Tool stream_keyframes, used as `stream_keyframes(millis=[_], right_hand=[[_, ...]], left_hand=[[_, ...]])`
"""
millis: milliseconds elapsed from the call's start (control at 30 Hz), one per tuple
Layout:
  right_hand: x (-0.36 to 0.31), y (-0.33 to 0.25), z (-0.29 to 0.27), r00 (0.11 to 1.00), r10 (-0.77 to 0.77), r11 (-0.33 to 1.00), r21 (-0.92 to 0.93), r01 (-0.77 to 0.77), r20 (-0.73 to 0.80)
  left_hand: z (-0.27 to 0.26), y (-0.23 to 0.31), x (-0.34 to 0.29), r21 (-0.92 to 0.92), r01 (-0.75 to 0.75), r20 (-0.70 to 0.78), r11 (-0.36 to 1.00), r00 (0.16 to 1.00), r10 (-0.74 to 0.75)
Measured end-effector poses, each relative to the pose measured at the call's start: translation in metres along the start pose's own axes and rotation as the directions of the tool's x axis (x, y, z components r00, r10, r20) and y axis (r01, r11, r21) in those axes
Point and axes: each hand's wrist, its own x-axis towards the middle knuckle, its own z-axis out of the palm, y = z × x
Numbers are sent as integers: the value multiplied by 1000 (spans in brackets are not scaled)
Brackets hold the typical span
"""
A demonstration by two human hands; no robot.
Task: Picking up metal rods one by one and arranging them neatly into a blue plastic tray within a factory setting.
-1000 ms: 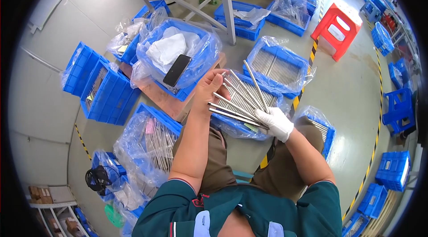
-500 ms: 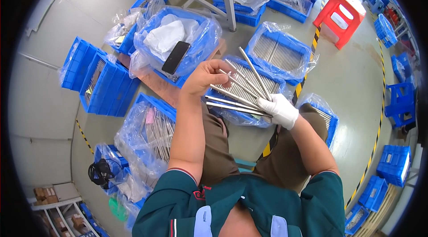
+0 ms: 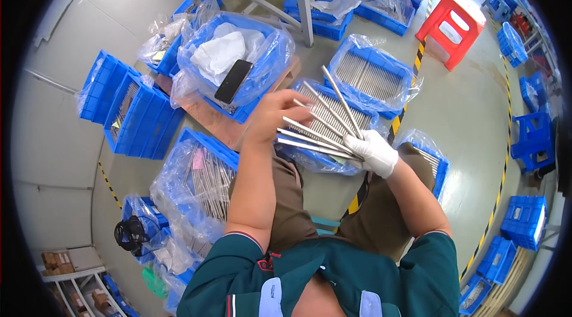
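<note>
My right hand [image 3: 376,154], in a white glove, grips one end of several slim silvery metal rods [image 3: 322,134]. They fan out toward the left and away from me. My bare left hand [image 3: 275,115] is at the far ends of the rods, its fingers apart; whether a fingertip touches a rod cannot be made out. Beneath the rods stands a plastic-lined blue crate [image 3: 326,164] filled with a row of similar rods. Farther off, another lined crate [image 3: 370,76] holds rods lying side by side.
A black phone [image 3: 233,81] rests on a lined blue crate [image 3: 262,55] at the far left. Nearer, a crate of loose rods [image 3: 213,183] stands beside my left arm. Stacked blue crates [image 3: 149,123] line the left wall. A red stool [image 3: 454,30] stands at the far right.
My left hand's fingers have loosened from a pinch at a rod end and spread apart. The rods' fan has shifted slightly, still in my right hand.
</note>
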Motion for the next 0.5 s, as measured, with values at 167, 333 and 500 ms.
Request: stream_keyframes(millis=[167,333,500], right_hand=[[-10,-14,5,980,134,989,-79,-123,149],[-9,-9,3,973,147,989,-38,-142,181],[-6,-9,1,944,174,981,37,-192,281]], left_hand=[[-25,-5,2,-177,-234,-39,956,972,230],[-24,-8,8,-257,-243,92,935,957,274],[-24,-4,9,-204,-235,195,950,942,275]])
